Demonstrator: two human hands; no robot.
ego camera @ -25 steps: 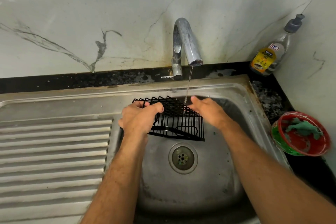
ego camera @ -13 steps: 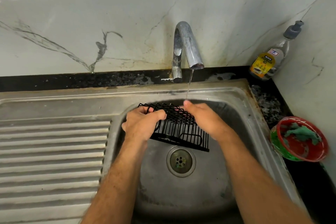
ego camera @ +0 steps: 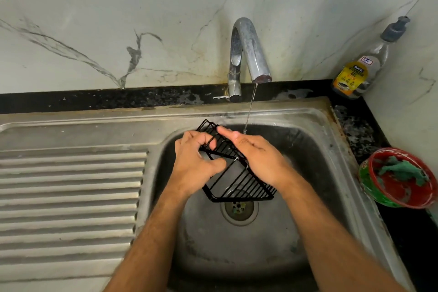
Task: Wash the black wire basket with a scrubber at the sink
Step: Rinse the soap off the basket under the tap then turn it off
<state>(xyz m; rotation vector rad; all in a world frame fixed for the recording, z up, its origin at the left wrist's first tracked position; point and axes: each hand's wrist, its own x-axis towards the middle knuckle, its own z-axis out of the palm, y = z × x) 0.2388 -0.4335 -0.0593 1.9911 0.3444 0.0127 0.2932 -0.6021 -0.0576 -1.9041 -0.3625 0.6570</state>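
The black wire basket (ego camera: 233, 174) is tilted over the sink (ego camera: 308, 125), above the drain (ego camera: 239, 207). The left hand (ego camera: 194, 165) grasps its side at 9 o'clock; the right hand (ego camera: 257, 154) lies flat with straight fingers on it, under the faucet (ego camera: 248, 54) stream.

The right hand (ego camera: 254, 156) lies over the right side of the black wire basket (ego camera: 237, 185), hiding the wires beneath its palm, and whether it holds a scrubber underneath cannot be told. The left hand (ego camera: 195, 166) covers the basket's left edge; its fingertips curl out of sight among the wires. The basket's lower corner screens part of the drain (ego camera: 239, 211). The ribbed drainboard (ego camera: 71, 197) is cut off by the left edge, and both forearms by the bottom edge. The bottle (ego camera: 362, 66) label's small print is unreadable. The red bowl (ego camera: 400, 197) is clipped at the right edge.
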